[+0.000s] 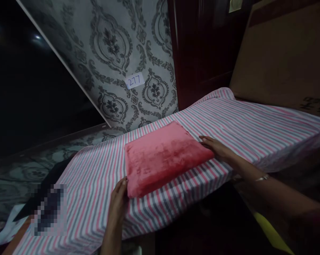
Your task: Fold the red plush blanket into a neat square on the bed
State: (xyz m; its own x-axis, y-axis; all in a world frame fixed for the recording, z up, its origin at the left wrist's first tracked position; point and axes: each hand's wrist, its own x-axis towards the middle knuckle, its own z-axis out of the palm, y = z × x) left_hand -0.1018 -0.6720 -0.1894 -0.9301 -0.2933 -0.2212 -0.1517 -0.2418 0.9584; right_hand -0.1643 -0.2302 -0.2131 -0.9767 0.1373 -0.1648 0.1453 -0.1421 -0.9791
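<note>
Pink cloth: A soft, fuzzy pink cloth folded into a thick square [165, 156] lies flat on a pink, grey and white striped sheet [255, 124]. The sheet hides the worktop under it. The cloth sits near the front edge, on the person's side.
Left hand: The left hand [119, 198] is open with straight fingers. It touches the near left corner of the pink cloth and grips nothing.
Right hand: The right hand [215, 148] lies palm down with fingers spread on the right edge of the cloth. It is open too. The hands are well apart, one on each side.
Behind: There is grey patterned wallpaper [109, 42] with a small white paper tag [134, 80], and a dark wooden door [202, 53].
Risk, sliding: The cloth is close to the front edge. A pull toward the person could tip it off into the dark below.
Risk, sheet: The sheet hangs loose over the front. A hand dragging on it could bunch it up and carry the cloth along.
Risk, folds: Flat hands only press. Lifting one side alone could let the layers flop open.
Risk, light: The room is dim, so edges are hard to see.
</note>
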